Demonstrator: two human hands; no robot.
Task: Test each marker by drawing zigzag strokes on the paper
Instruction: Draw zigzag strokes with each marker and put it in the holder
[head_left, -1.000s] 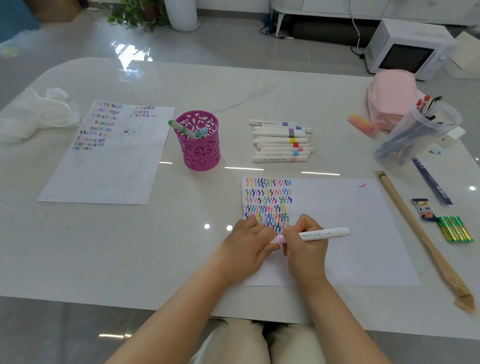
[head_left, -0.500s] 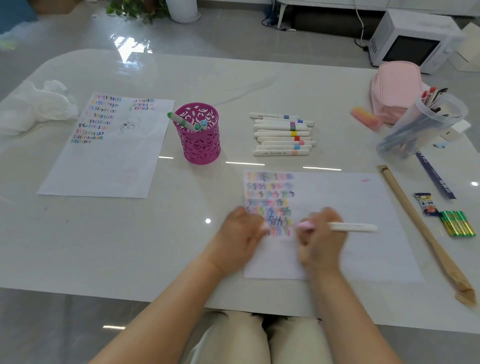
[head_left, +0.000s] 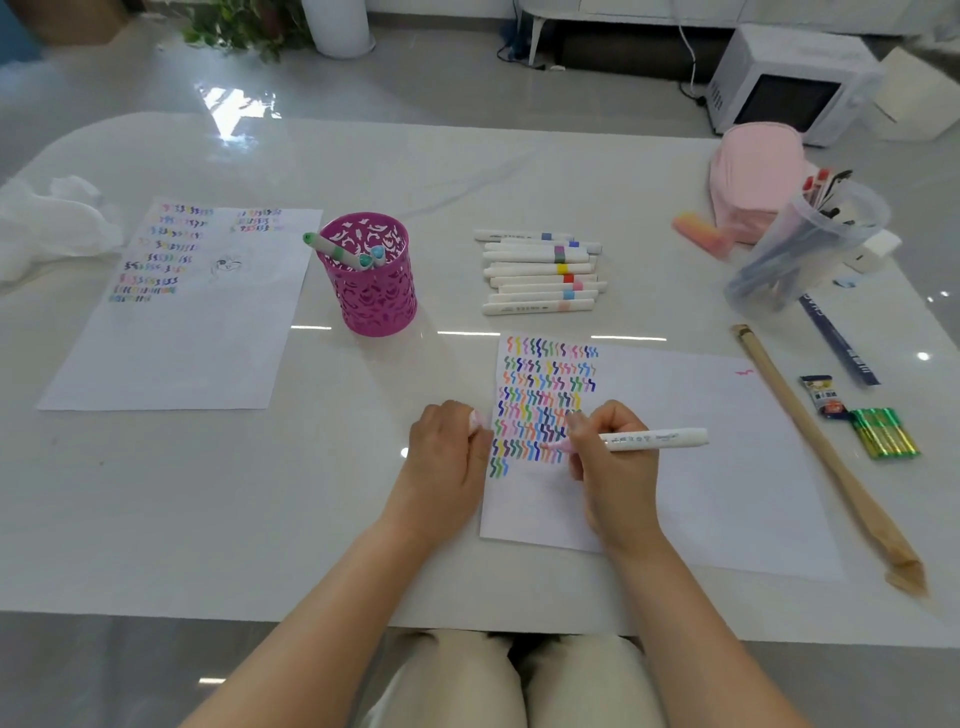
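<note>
A white sheet of paper (head_left: 701, 467) lies in front of me, its left part filled with rows of coloured zigzag strokes (head_left: 545, 395). My right hand (head_left: 613, 467) grips a white marker (head_left: 654, 439) with a pink tip that touches the paper at the lowest rows. My left hand (head_left: 447, 452) rests curled at the paper's left edge and holds the marker's pink cap (head_left: 475, 418) between its fingers. Several capped white markers (head_left: 540, 273) lie in a row beyond the paper. A pink mesh cup (head_left: 371, 283) holds a few more markers.
A second marked sheet (head_left: 182, 332) lies at the left, with a crumpled white tissue (head_left: 47, 228) beyond it. At the right are a clear jug of pens (head_left: 800, 249), a pink pouch (head_left: 753, 176), a long wooden stick (head_left: 821, 447), a ruler and green batteries (head_left: 883, 434).
The two hands have come apart: the cap stayed in my left hand, and my right hand carried the uncapped marker down so its tip meets the paper.
</note>
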